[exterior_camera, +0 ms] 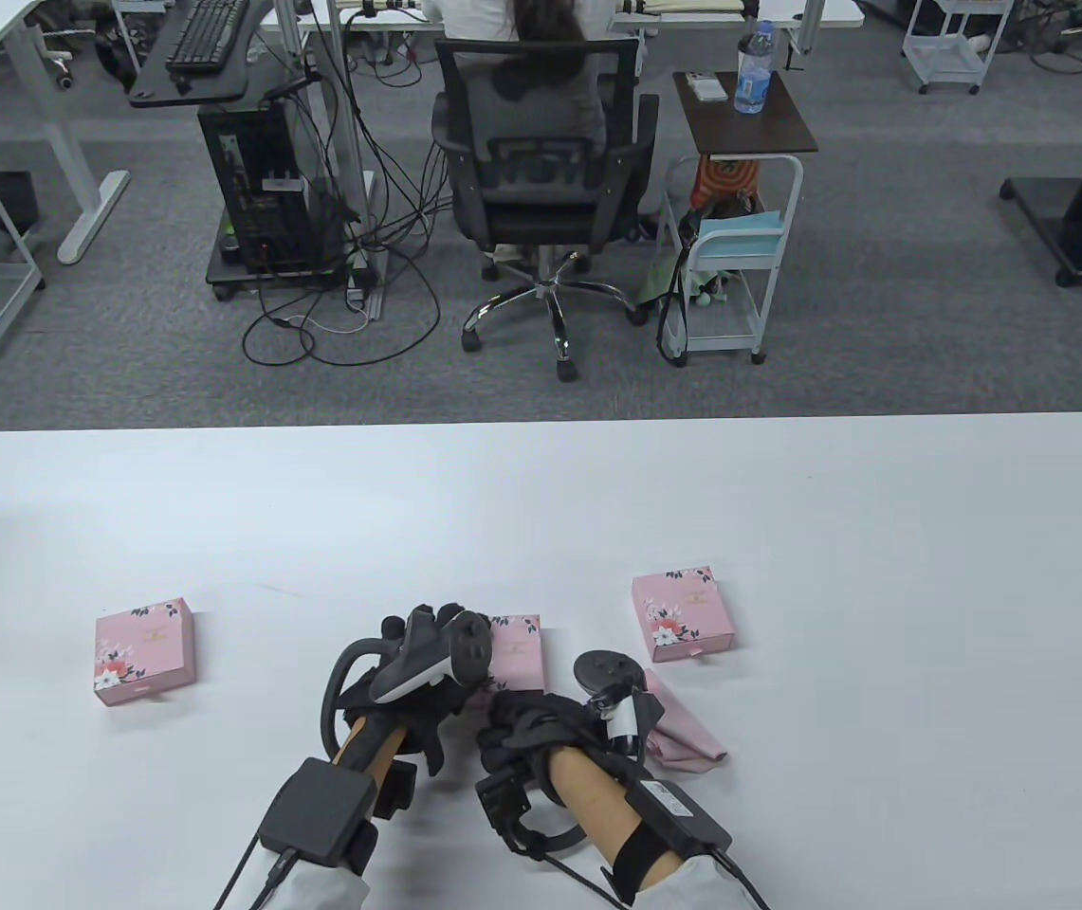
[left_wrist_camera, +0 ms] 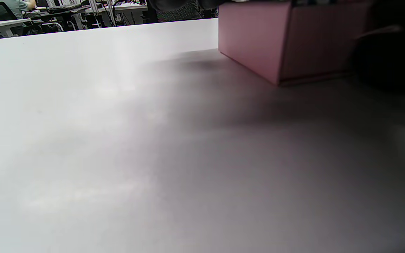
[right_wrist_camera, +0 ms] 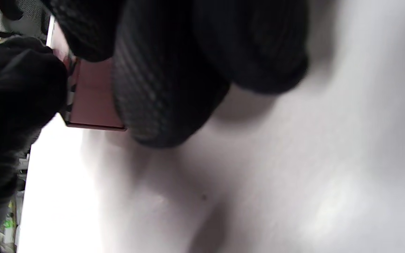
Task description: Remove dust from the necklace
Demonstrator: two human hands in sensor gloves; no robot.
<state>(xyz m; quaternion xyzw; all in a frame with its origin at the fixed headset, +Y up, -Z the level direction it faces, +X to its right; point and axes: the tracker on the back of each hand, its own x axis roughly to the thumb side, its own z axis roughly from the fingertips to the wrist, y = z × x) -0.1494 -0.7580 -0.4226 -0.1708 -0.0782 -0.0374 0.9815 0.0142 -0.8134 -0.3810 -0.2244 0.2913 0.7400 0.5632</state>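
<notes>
Crowding the middle pink box [exterior_camera: 517, 652], both hands hide their grip; left hand [exterior_camera: 427, 659] and right hand [exterior_camera: 541, 725] could knock it across the bench [exterior_camera: 787, 493].

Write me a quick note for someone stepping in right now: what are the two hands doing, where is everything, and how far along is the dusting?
Left hand: on the middle pink box, covering most of it; exact grip hidden.
Right hand: close beside that box at its near edge; contact unclear.
Pink cloth: lying on the table, right of the right hand, not held.
Other two pink boxes: left one and right one, both closed, untouched.
Done: nothing visible; no necklace in sight.
Left: probably open the middle box, take out the necklace, dust it with the cloth.
</notes>
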